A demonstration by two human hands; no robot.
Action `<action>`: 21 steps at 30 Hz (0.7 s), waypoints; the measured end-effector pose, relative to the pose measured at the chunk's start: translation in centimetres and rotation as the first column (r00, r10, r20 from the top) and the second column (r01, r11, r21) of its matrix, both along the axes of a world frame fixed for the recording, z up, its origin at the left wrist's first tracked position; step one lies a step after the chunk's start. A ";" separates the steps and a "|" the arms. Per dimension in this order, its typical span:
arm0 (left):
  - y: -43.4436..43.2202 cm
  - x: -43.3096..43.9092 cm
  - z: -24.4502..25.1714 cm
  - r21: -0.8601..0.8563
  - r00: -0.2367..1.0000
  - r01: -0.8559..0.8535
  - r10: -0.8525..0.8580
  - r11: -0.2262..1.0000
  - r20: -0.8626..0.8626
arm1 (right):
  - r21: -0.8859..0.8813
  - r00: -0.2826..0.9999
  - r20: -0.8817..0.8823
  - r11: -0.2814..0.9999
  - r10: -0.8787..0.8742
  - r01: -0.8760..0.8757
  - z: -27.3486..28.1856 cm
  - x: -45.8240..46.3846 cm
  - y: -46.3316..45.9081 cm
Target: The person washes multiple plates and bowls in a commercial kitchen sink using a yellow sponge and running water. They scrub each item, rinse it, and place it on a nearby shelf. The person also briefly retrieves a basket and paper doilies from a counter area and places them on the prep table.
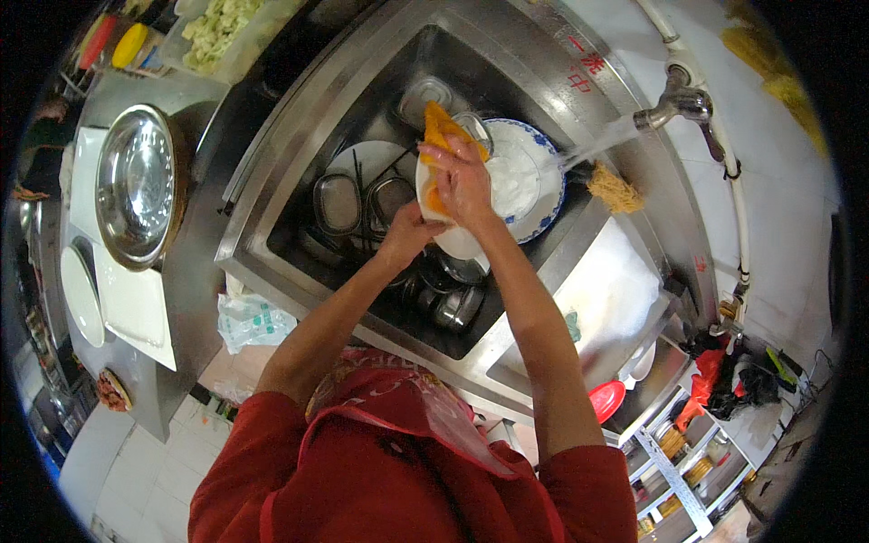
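Over the sink, my left hand grips the lower edge of a small white dish. My right hand presses an orange-yellow cloth against this dish. Just to the right sits a large white plate or bowl with a blue-patterned rim, holding whitish, foamy water. A stream from the metal tap runs into it. Left of my hands, a metal-rimmed dish, a round white plate and dark chopsticks lie in the basin. Metal cups rest lower down, partly in shadow.
A straw-coloured scrub brush lies at the basin's right edge. Left, a counter carries a shiny steel bowl and white rectangular plates. A plastic tub of chopped vegetables stands beyond. At lower right is a red plate.
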State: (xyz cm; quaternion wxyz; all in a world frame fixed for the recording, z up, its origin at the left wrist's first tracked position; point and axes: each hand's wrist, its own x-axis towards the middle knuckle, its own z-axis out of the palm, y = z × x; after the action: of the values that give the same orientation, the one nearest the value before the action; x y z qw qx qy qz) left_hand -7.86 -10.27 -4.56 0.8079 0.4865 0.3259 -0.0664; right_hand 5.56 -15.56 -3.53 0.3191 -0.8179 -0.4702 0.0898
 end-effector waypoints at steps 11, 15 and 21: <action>0.1 -1.1 0.0 0.368 0.999 -0.005 -0.010 0.930 0.040 | -0.795 0.999 -0.035 0.607 -0.033 -0.007 -3.1 -1.7 -13.3; 1.7 -1.8 7.4 0.666 0.969 0.068 -0.208 0.743 0.133 | -0.355 0.972 0.047 0.906 -0.228 0.230 6.9 -1.9 -11.3; -2.2 0.1 17.9 0.645 0.719 0.186 -0.550 0.741 0.425 | -0.211 0.985 0.003 0.963 -0.173 0.170 20.4 -2.3 -18.8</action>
State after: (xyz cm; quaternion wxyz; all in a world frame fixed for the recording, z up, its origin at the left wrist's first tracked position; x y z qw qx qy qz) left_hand -7.80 -12.46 13.34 0.6556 0.7534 -0.0472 0.0195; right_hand 3.29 -34.35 16.89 0.2410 -0.8840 -0.3831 0.1174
